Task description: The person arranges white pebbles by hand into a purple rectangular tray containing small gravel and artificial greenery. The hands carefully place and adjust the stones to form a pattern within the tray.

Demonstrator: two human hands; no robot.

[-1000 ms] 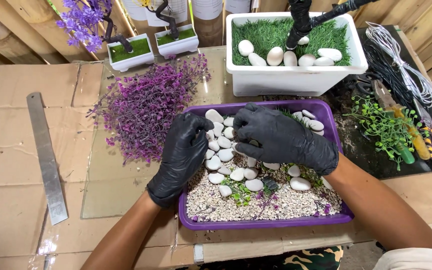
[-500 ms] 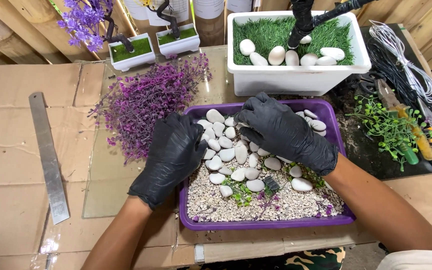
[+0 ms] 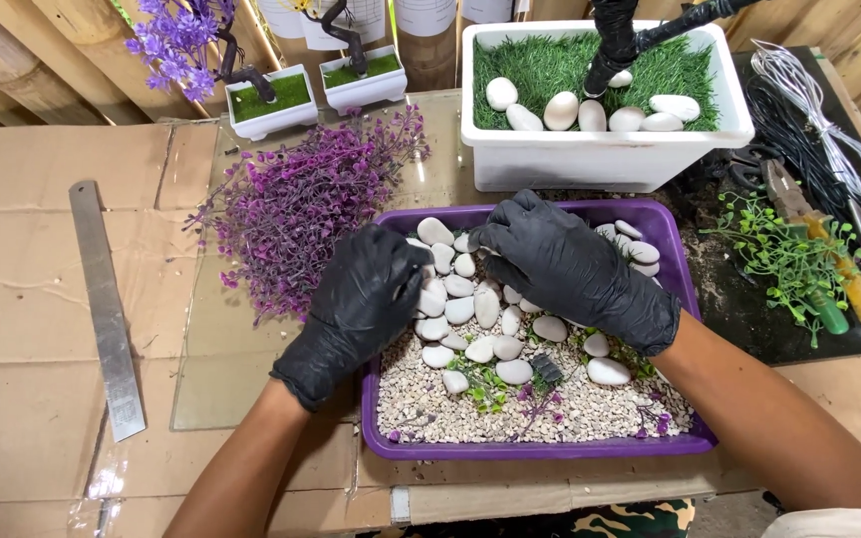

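Left hand (image 3: 366, 304) fingers curled on white stones (image 3: 460, 309) in purple tray (image 3: 540, 448); right hand (image 3: 570, 264) fingers spread over stones, holding nothing.

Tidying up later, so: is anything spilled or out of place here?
Yes. Dark soil lies scattered on the table right of the purple tray, and the purple foliage sprawls loose beside it.

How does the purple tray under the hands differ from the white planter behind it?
The purple tray is shallow and wide; the white planter is deeper with taller walls. The purple tray holds fine gravel and many white stones, scattered loosely; the white planter holds green artificial grass, a dark trunk and a short row of stones. Both gloved hands work in the purple tray; none touches the white planter. Both are rectangular and hold smooth white stones.
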